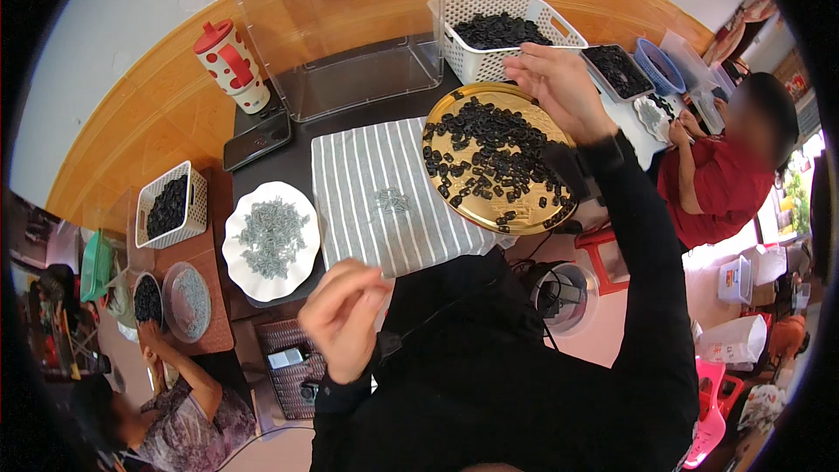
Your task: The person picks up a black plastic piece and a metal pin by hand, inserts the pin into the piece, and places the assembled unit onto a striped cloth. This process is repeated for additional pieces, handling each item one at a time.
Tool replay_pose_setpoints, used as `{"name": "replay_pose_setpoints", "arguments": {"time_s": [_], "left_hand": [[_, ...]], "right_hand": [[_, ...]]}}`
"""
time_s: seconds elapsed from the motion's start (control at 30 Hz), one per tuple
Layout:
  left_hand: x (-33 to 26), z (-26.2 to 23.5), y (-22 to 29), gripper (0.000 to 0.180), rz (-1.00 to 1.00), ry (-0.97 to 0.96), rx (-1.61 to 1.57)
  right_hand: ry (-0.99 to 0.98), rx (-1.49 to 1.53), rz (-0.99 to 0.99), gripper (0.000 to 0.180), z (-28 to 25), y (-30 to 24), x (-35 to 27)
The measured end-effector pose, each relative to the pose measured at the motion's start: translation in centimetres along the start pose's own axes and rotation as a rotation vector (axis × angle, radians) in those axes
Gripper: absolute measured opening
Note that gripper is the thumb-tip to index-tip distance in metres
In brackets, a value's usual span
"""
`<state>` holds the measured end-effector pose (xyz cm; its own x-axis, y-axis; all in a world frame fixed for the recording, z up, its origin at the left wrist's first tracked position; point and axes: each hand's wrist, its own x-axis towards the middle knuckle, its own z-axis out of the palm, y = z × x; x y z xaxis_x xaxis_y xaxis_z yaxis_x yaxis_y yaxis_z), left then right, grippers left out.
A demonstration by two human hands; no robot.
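Observation:
My left hand (345,319) is raised near my body, in front of the striped cloth. Its fingers are curled into a pinch, and whatever may be between the tips is too small to make out. My right hand (564,87) is over the far right rim of a round gold tray (502,93), its fingers stretched out and nothing visible in them. Many small black plastic pieces (498,135) lie spread on the tray. A little pile of clear greyish pieces (392,201) rests on the grey-and-white striped cloth (350,166). To the left, a white scalloped plate (232,249) holds more such pieces.
A clear plastic box (341,92), a phone (258,142) and a red-dotted tumbler (232,65) stand at the back. White baskets (489,61) (175,232) hold black pieces. Co-workers sit at left (197,415) and right (712,179). A red stool (603,258) is below the tray.

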<state>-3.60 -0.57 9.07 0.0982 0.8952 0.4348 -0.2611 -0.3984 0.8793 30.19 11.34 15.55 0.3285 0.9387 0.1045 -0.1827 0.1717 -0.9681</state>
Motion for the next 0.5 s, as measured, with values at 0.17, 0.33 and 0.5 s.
{"name": "replay_pose_setpoints", "arguments": {"time_s": [0.17,0.33,0.5], "left_hand": [[0.6,-5.9,8.5,0.003,0.456,-0.698,-0.365],[1.1,-1.2,12.9,0.018,0.894,-0.904,-0.694],[0.9,-1.6,11.8,0.018,0.956,-0.958,-0.693]], "right_hand": [[-0.248,-0.227,0.269,0.023,-2.2,2.9,-1.0],[-0.437,-0.453,0.382,0.021,-1.6,6.3,-5.5],[-0.528,-1.056,-0.191,0.020,-3.6,7.4,-5.9]]}}
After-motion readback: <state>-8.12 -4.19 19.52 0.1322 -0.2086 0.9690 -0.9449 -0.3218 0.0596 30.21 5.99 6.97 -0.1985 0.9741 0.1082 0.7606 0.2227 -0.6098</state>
